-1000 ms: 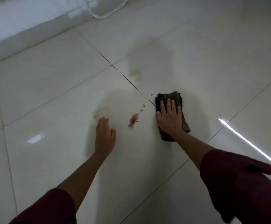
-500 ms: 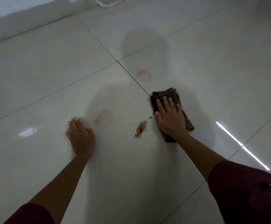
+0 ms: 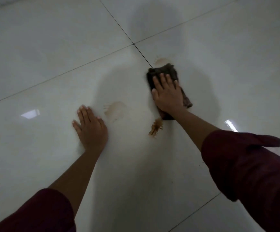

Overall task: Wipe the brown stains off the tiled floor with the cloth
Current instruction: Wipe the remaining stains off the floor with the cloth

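Brown splatter (image 3: 156,128) sits dark on the pale tiled floor (image 3: 52,47), just off the near end of the cloth (image 3: 165,72) and on its left side, so the right hand (image 3: 167,96), fingers straight and pressed flat on that folded cloth, is the nearer one. The cloth's long axis runs away from the person along the grout line (image 3: 142,54), with a faint stain (image 3: 161,61) touching its far end. A paler smear (image 3: 115,109) lies between the hands, just beside the left hand (image 3: 90,129), which rests flat and spread on the tile, holding nothing.

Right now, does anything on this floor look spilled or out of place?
Yes, three brown stains mark the pale tiles. The darkest splatter sits just nearer than the cloth under the right hand. A fainter smear lies right of the left hand, and a pale patch shows beyond the cloth.
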